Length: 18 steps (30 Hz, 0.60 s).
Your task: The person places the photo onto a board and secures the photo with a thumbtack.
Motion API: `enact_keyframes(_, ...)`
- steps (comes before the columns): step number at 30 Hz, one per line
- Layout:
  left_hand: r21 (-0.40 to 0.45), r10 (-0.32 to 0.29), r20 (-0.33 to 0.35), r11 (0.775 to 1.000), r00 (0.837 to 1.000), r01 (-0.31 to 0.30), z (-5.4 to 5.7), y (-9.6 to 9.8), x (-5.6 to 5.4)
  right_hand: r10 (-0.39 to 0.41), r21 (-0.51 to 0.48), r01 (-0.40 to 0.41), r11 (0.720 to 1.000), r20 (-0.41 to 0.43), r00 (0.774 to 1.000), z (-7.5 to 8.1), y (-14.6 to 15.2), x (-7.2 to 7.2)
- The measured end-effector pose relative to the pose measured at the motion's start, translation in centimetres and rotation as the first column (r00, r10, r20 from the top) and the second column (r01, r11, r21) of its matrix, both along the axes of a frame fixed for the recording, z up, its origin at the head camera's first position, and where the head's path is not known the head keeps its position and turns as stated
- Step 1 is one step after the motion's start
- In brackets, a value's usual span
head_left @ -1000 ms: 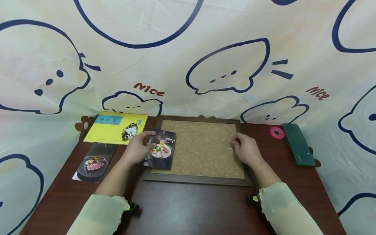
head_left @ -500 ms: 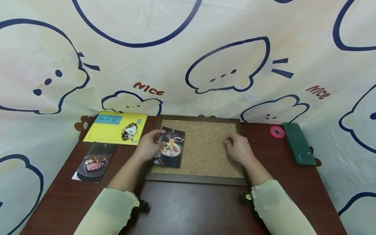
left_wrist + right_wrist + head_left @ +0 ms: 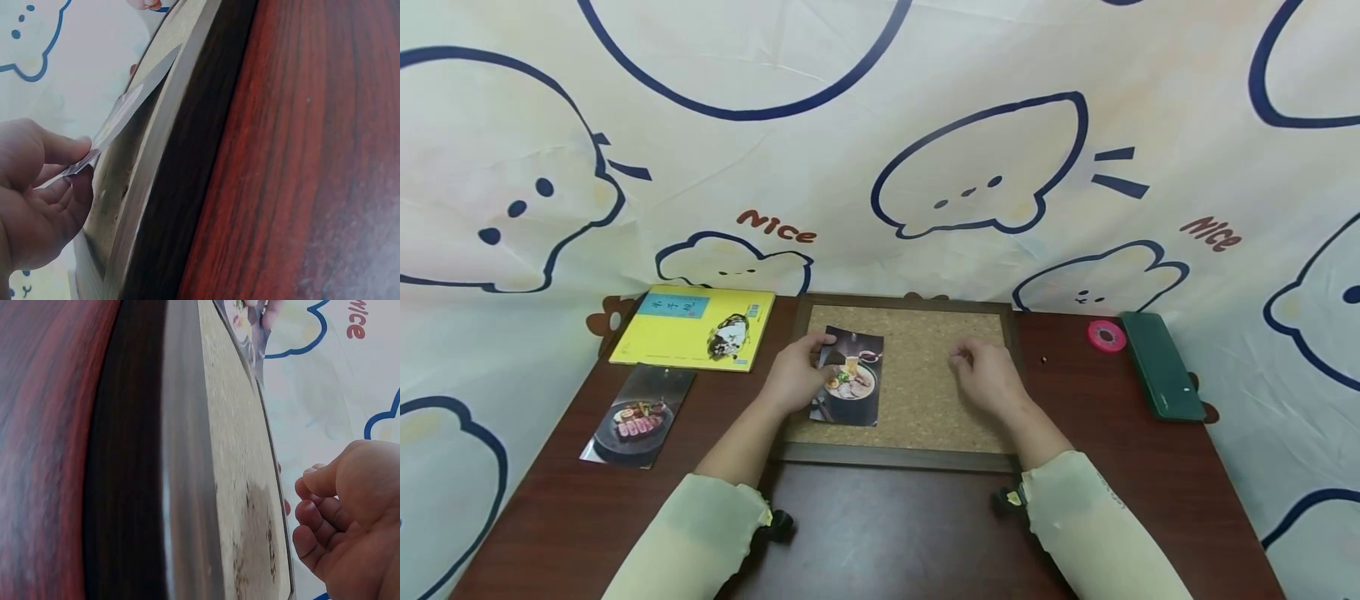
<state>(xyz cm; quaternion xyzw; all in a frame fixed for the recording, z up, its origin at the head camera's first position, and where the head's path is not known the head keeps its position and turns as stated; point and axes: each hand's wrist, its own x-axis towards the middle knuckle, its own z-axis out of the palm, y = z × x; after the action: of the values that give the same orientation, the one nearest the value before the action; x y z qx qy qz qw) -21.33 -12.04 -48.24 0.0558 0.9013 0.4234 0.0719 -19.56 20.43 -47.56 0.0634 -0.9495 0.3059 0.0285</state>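
My left hand [image 3: 793, 375] pinches the left edge of a photo card [image 3: 854, 385] showing a bowl of noodles. In the left wrist view the card [image 3: 134, 100] slants over the cork board [image 3: 917, 392], its gripped side raised off the surface between thumb and fingers. Over the right part of the board hovers my right hand [image 3: 988, 375], fingers curled with thumb and index fingertips together. In the right wrist view these fingertips [image 3: 309, 481] stand above the cork; I cannot tell whether something tiny sits between them.
A yellow book [image 3: 700, 325] lies at the back left, and a second photo card [image 3: 640, 417], with a meat dish, lies before it. On the right are a pink round roll [image 3: 1107, 336], a green case [image 3: 1161, 367] and a tiny dark speck [image 3: 1044, 360]. A patterned cloth [image 3: 850, 167] hangs behind.
My left hand has carried the noodle photo card rightward from the board's left edge, over the cork. My right hand has moved left across the board, fingers still curled.
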Motion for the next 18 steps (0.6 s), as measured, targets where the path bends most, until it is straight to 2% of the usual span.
enact_keyframes(6,-0.038,-0.009,-0.013,0.999,1.000,0.008,-0.3,0.4,-0.3,0.020,0.015,-0.020,1.000,-0.011,1.000,0.1,-1.1,-0.4)
enact_keyframes(13,-0.075,-0.036,0.001,0.997,0.999,0.036,-0.6,0.8,-0.4,0.003,0.042,-0.006,0.999,0.051,0.999,0.1,-2.5,-0.8)
enact_keyframes(18,-0.111,-0.051,-0.011,0.993,0.999,0.049,-0.6,1.1,-0.5,0.022,0.041,-0.025,0.999,0.055,0.998,0.2,-3.4,-1.0)
